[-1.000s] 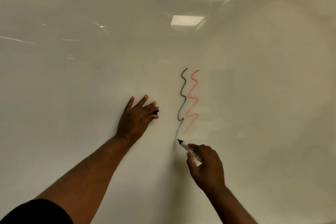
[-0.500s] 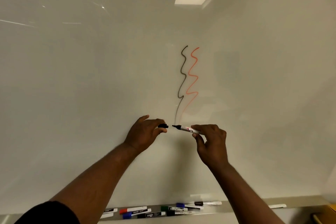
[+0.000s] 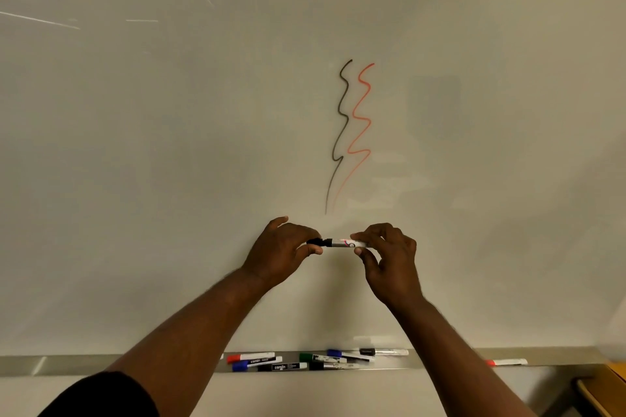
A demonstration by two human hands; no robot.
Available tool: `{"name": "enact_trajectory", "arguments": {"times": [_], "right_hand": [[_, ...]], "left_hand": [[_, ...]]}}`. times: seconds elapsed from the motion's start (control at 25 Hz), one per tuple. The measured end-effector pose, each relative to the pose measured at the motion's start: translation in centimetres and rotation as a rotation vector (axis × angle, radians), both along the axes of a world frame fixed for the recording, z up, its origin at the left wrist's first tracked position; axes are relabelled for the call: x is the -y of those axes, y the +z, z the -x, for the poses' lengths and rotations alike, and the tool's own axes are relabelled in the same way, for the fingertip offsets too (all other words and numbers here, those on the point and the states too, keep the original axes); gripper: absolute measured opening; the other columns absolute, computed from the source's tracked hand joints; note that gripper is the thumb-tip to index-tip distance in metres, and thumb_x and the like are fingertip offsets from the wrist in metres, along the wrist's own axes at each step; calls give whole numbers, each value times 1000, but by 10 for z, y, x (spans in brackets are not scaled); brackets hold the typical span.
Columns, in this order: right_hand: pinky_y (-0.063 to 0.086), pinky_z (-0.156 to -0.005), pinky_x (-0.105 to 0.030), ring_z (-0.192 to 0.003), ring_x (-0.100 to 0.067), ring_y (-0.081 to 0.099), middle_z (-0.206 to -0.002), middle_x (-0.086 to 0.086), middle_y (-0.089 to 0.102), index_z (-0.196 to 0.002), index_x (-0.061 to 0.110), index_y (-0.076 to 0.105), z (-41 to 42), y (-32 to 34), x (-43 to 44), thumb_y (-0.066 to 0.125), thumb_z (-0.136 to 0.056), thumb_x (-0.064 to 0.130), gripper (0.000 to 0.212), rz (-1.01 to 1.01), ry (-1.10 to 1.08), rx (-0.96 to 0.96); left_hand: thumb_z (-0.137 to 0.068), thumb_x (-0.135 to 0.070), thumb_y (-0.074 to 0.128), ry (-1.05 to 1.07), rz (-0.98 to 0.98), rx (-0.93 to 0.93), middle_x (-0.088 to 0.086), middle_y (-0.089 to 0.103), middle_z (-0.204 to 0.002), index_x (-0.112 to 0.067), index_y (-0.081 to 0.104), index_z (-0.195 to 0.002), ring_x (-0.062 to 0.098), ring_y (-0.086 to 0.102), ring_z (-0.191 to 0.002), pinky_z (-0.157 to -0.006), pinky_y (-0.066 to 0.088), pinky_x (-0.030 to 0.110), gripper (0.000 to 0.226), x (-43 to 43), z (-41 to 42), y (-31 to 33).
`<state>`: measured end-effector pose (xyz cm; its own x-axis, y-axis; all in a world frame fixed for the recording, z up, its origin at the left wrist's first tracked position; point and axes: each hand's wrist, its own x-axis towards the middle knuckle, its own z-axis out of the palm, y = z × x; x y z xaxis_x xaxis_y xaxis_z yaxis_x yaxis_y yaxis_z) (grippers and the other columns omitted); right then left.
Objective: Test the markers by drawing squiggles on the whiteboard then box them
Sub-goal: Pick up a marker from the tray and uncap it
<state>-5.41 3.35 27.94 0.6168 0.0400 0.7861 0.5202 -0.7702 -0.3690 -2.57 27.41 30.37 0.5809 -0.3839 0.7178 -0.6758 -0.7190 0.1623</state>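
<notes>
A black squiggle (image 3: 340,132) and a red squiggle (image 3: 361,122) run down the whiteboard (image 3: 169,145) side by side. Below them my right hand (image 3: 389,261) pinches the white barrel of a black marker (image 3: 343,243), held level. My left hand (image 3: 284,250) pinches the black cap (image 3: 315,241), which sits over the marker's tip end. Both hands are close to the board, just under the squiggles' tails.
The tray (image 3: 67,364) under the board holds several capped markers: a red one (image 3: 250,357), a blue one (image 3: 257,362), a green one (image 3: 321,357), black ones (image 3: 283,367). One more red marker (image 3: 506,362) lies farther right. A wooden edge (image 3: 606,389) shows at the lower right.
My right hand lifted the marker off the board after ending the black squiggle. My left hand came off the board with the cap, and cap and tip have met. The view tilted down.
</notes>
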Motion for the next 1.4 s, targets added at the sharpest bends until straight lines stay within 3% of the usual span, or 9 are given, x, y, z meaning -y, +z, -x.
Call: {"name": "enact_trajectory", "arguments": {"times": [0.52, 0.68, 0.76, 0.88, 1.0, 1.08, 1.2, 1.32, 1.4], "right_hand": [[22, -86, -27, -104, -12, 55, -101, 13, 65, -101, 28, 77, 1, -11, -5, 82, -72, 2, 39, 17, -47, 17], [23, -87, -26, -102, -10, 54, -101, 14, 63, -103, 28, 76, 2, -18, -7, 80, -75, 3, 37, 7, -50, -28], [27, -88, -24, -100, -7, 54, -99, 17, 62, -105, 31, 76, 4, -26, -7, 80, -79, 8, 35, -42, -45, -81], [44, -91, -36, -103, -8, 57, -103, 18, 68, -107, 32, 75, 11, -48, -7, 79, -83, 15, 30, -185, -58, -169], [50, -89, -31, -104, -7, 59, -106, 17, 70, -106, 29, 75, 19, -75, -12, 76, -85, 12, 27, -346, -105, -217], [50, -90, -29, -104, -7, 61, -107, 16, 70, -107, 28, 75, 23, -92, -15, 74, -87, 11, 27, -410, -143, -248], [49, -88, -21, -106, -5, 62, -109, 15, 70, -114, 28, 71, 34, -115, -17, 69, -90, 9, 30, -501, -182, -330], [40, -91, -5, -112, 1, 57, -117, 17, 66, -125, 28, 64, 47, -135, -16, 62, -95, 7, 37, -572, -200, -468], [41, -99, -12, -118, 0, 54, -124, 15, 64, -132, 26, 61, 50, -149, -7, 57, -97, 7, 40, -600, -203, -540]], "left_hand": [[-93, -54, 49, 7, -68, -11, -7, 70, -89, -23, 72, -96, 9, 63, -95, -111, 34, 38, 39, 13, 1, -19], [-91, -54, 51, 1, -54, -39, -5, 71, -90, -22, 73, -97, 12, 63, -93, -111, 29, 32, 39, 11, -1, -26], [-89, -50, 60, 5, -20, -62, -6, 72, -91, -23, 74, -100, 12, 63, -92, -110, 29, 33, 33, 11, -2, -32], [-89, -45, 66, 35, -3, -154, -9, 72, -88, -28, 75, -104, 12, 62, -88, -110, 31, 36, 25, 11, -1, -48], [-87, -42, 69, 61, 111, -284, -8, 70, -76, -30, 75, -104, 18, 59, -82, -91, 43, 32, 22, 11, 6, -73], [-86, -42, 71, 92, 205, -406, -6, 72, -84, -31, 74, -111, 18, 61, -85, -76, 47, 28, 27, 14, 12, -87], [-87, -44, 70, 158, 296, -583, -3, 75, -96, -33, 68, -122, 21, 66, -79, -67, 48, 27, 36, 26, 18, -111], [-91, -41, 66, 218, 351, -698, 3, 72, -114, -29, 59, -135, 25, 68, -94, -82, 54, 32, 46, 47, 19, -136], [-94, -32, 64, 238, 379, -796, 7, 65, -127, -24, 49, -143, 25, 63, -111, -93, 48, 29, 52, 67, 19, -150]]}}
